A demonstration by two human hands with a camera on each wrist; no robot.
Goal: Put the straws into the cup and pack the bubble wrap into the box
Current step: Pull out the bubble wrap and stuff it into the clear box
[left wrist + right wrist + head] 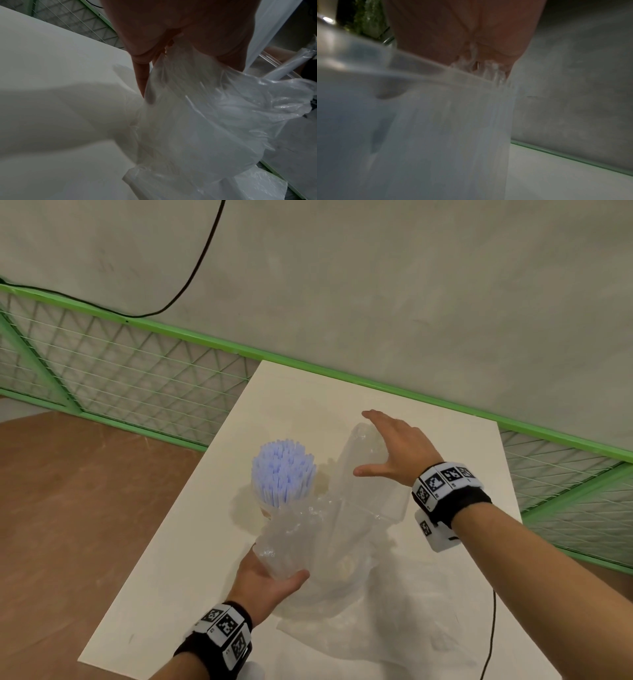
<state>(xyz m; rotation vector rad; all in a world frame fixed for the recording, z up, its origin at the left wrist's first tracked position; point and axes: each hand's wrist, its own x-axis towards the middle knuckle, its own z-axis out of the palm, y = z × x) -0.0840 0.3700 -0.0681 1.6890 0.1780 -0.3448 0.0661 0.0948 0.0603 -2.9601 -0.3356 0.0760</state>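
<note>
Several blue-white straws (pixel 283 471) stand bunched upright in a cup whose body is mostly hidden behind bubble wrap. My left hand (pixel 270 573) grips a crumpled bunch of clear bubble wrap (pixel 298 539) from below, thumb curled round it; the sheet trails down onto the table toward me. In the left wrist view the fingers (pixel 142 75) lie along the bubble wrap (pixel 205 115). A clear plastic box (pixel 373 494) sits right of the straws. My right hand (pixel 387 446) is spread open over its far top edge. The right wrist view shows the palm (pixel 453 33) above the box wall (pixel 419 121).
The white table (pixel 191 559) ends at its left edge beside a brown floor. A green mesh fence (pixel 137 361) runs behind it under a grey wall. A black cable (pixel 491 628) hangs by the table's right side. More loose wrap lies near me (pixel 376 642).
</note>
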